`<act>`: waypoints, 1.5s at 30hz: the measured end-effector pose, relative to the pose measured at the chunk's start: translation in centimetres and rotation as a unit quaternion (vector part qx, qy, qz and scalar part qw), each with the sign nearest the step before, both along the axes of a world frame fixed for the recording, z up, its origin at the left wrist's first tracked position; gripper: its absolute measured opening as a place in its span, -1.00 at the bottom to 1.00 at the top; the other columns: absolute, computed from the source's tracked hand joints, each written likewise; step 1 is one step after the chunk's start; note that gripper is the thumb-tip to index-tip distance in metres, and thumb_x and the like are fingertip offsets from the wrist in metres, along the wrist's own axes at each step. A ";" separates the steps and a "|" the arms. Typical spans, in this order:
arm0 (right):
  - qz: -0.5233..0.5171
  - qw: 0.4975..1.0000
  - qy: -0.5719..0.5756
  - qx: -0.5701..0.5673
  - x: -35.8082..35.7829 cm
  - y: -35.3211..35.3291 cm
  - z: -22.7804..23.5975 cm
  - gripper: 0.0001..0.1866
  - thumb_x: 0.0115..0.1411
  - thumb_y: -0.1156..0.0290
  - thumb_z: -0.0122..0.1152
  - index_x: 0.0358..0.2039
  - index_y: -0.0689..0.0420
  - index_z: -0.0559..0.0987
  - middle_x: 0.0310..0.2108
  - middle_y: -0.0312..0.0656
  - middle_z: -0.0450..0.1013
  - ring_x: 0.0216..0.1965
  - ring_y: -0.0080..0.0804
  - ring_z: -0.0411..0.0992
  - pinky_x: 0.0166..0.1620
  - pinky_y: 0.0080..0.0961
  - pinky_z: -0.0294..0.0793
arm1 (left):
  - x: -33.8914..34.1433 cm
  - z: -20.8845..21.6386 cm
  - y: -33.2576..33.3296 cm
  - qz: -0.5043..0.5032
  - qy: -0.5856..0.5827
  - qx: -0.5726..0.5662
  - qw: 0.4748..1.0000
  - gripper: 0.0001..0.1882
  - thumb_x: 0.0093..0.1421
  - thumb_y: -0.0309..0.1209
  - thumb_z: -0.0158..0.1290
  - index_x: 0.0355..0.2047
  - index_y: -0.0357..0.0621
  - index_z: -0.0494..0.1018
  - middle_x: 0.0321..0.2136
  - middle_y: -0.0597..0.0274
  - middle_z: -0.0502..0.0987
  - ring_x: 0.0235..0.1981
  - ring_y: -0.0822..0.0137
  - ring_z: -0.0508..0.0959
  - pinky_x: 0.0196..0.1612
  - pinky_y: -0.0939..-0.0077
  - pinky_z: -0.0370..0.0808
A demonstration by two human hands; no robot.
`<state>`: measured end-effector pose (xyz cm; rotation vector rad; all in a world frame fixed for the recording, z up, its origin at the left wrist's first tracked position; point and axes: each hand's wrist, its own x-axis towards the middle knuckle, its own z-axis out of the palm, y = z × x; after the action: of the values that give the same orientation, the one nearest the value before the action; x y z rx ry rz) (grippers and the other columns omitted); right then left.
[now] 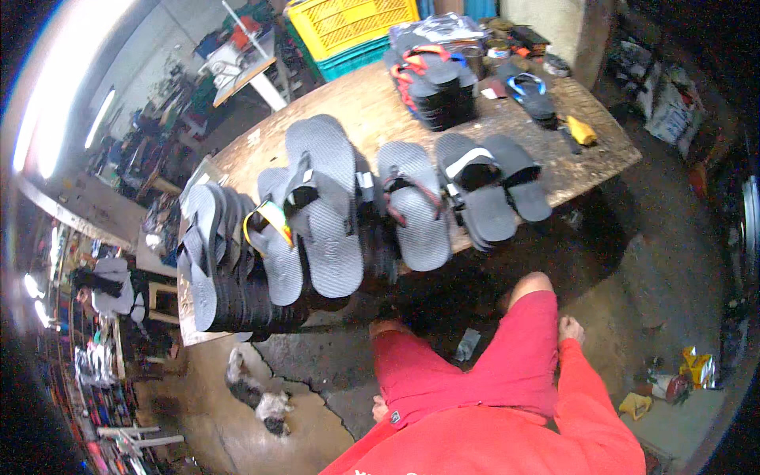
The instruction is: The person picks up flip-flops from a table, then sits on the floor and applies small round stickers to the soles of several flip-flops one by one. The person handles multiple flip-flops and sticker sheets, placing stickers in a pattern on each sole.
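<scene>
Right grip curled together, left grip too hidden to tell, I have sandals already stacked on the table ahead, anything left unclear.

Before you, stacked grey flip-flops and slide sandals line the near edge of the wooden table, straps facing up.

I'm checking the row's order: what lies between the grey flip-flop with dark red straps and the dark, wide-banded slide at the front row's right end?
In the head view, a black slide with a white-striped band lies between them.
</scene>
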<state>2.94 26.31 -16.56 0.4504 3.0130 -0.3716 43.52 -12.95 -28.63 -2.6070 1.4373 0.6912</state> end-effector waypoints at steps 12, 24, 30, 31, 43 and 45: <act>-0.178 0.899 0.271 -0.293 -7.2 4.4 -0.1 -0.66 0.30 0.19 0.07 -0.33 0.26 0.55 -0.45 -0.21 0.52 -0.38 -0.37 0.45 -0.19 -0.43 0.44 | -2.5 5.8 -0.7 -0.103 0.017 0.048 0.993 -0.20 0.15 0.26 -0.30 -0.20 -0.28 0.57 -0.27 -0.18 0.57 -0.17 -0.18 0.53 -0.08 -0.02 0.42; 0.466 0.769 0.407 -0.160 -47.6 -24.2 32.8 -0.86 0.19 0.48 0.16 -0.26 0.25 0.55 -0.24 -0.13 0.48 -0.16 -0.32 0.45 -0.04 -0.50 0.39 | -18.1 8.2 -9.2 -0.231 0.059 0.072 0.969 -0.26 0.16 0.20 -0.26 -0.20 -0.26 0.57 -0.30 -0.12 0.57 -0.21 -0.09 0.53 -0.12 0.04 0.43; 0.501 0.806 0.314 0.008 -65.1 -44.4 32.9 -0.72 0.10 0.28 0.23 -0.22 0.16 0.59 -0.20 0.00 0.51 -0.07 -0.01 0.41 0.05 -0.23 0.34 | -31.6 13.0 -20.7 -0.283 0.110 0.023 0.953 -0.30 0.17 0.17 -0.24 -0.20 -0.25 0.56 -0.31 -0.09 0.57 -0.24 -0.05 0.53 -0.14 0.07 0.44; 0.516 0.801 0.302 0.030 -66.9 -46.8 32.7 -0.66 0.07 0.27 0.25 -0.16 0.15 0.57 -0.17 0.03 0.51 -0.06 0.01 0.42 0.06 -0.22 0.35 | -33.5 13.8 -22.5 -0.292 0.113 0.013 0.950 -0.30 0.17 0.16 -0.24 -0.20 -0.25 0.56 -0.31 -0.08 0.57 -0.24 -0.04 0.53 -0.15 0.07 0.44; 0.554 0.812 0.071 0.170 -75.2 -55.9 29.7 -0.50 0.00 0.28 0.36 0.00 0.05 0.52 -0.06 0.00 0.49 -0.03 -0.05 0.46 0.04 -0.17 0.41 | -43.5 14.7 -36.7 -0.309 0.131 0.002 0.942 -0.37 0.19 0.10 -0.20 -0.20 -0.24 0.56 -0.33 -0.02 0.57 -0.29 0.05 0.53 -0.19 0.13 0.46; 0.556 0.804 0.114 0.176 -75.4 -55.2 31.9 -0.54 0.03 0.30 0.33 -0.01 0.06 0.54 -0.08 0.00 0.50 -0.04 -0.06 0.47 0.03 -0.18 0.41 | -43.8 14.4 -37.4 -0.307 0.130 0.006 0.943 -0.38 0.19 0.09 -0.19 -0.20 -0.23 0.56 -0.34 -0.01 0.57 -0.30 0.06 0.53 -0.20 0.14 0.46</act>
<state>-72.46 -28.92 15.30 -1.4046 2.8899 0.2546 -0.24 -50.38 -14.26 -1.9121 2.1536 0.9519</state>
